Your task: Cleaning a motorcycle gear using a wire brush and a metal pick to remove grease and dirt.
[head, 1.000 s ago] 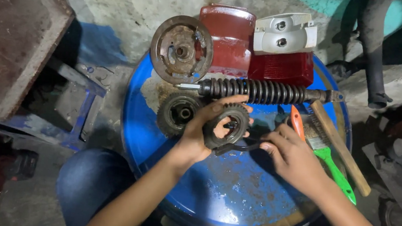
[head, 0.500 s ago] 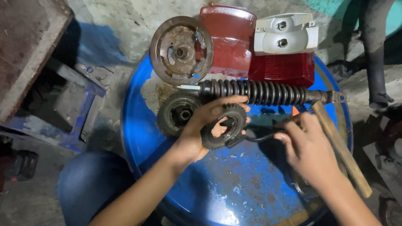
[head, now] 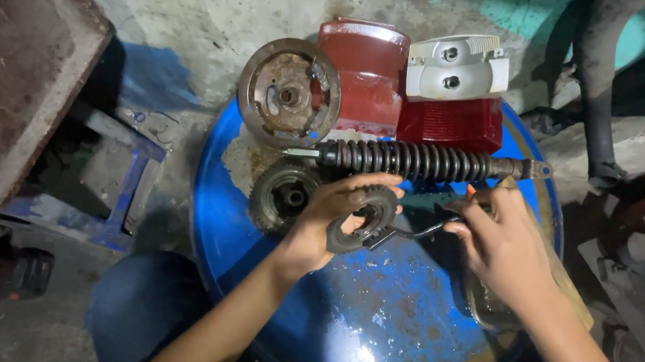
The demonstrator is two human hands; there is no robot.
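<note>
- I am watching the left hand [head: 326, 221] gripping a toothed gear ring [head: 362, 219] near the middle of the blue drum top [head: 371, 322], thumb and fingers curled around its rim, pinching it at about nine o'clock of the ring.
- The right hand [head: 503, 244] is closing its fingers on a thin dark tool [head: 413, 232], whose tip is meeting the ring at roughly four o'clock (I cannot tell what kind of tool it is).
- To do this well, I judge the left hand should be keeping the ring steady and flat on the drum while the right is levering gently, so the tip does not slip off the teeth.
- The coil-spring shock absorber [head: 412, 160] is lying at twelve o'clock from the hands, a second gear hub [head: 285, 197] at nine o'clock.
- Compared with a second ago, the right hand is sitting further toward three o'clock and now covering the orange-handled tool and wooden handle that were showing then; the ring is staying put.
</note>
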